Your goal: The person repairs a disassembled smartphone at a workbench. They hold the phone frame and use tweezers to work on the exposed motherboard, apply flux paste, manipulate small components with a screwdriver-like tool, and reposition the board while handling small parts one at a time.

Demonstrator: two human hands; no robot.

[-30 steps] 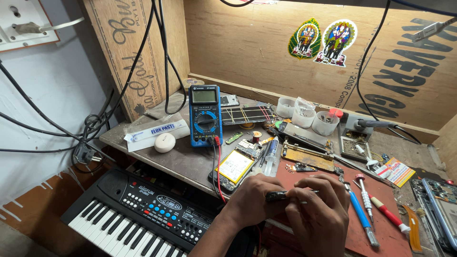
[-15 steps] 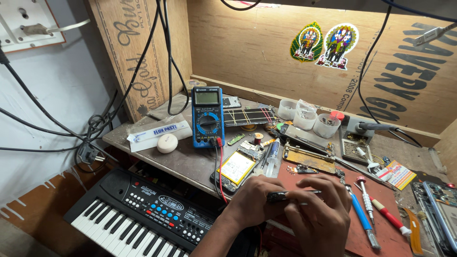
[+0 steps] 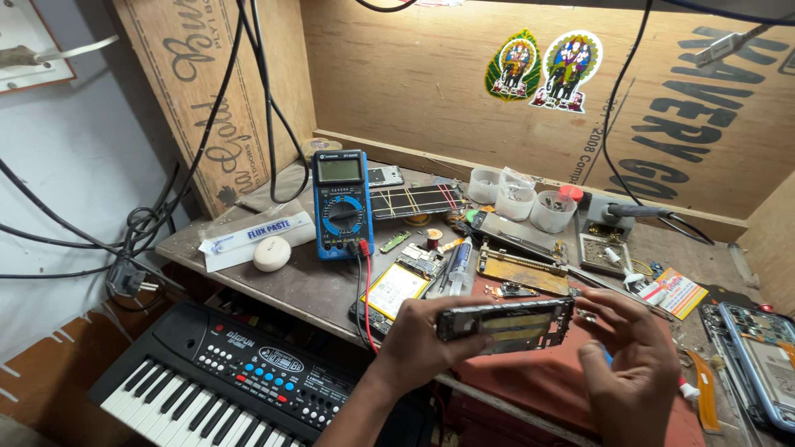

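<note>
My left hand (image 3: 422,339) and my right hand (image 3: 633,364) hold an opened phone frame (image 3: 505,321) flat between them, lifted above a red work mat (image 3: 563,385). The left hand grips its left end, the right hand steadies its right end with spread fingers. Just behind the left hand lie a yellow phone battery (image 3: 396,288) and small circuit boards (image 3: 422,258). A blue multimeter (image 3: 341,205) stands further back left, and its red and black leads run down toward my left wrist.
A black toy keyboard (image 3: 224,385) sits below the bench at lower left. White tube box (image 3: 257,236), round white lump (image 3: 272,253), three small plastic cups (image 3: 517,199), soldering iron on stand (image 3: 621,213), another opened phone (image 3: 758,360) at far right. Cables hang on the left.
Both hands have lifted the phone frame up off the mat and turned it flat toward the camera; before, they were low over the mat near the tools.
</note>
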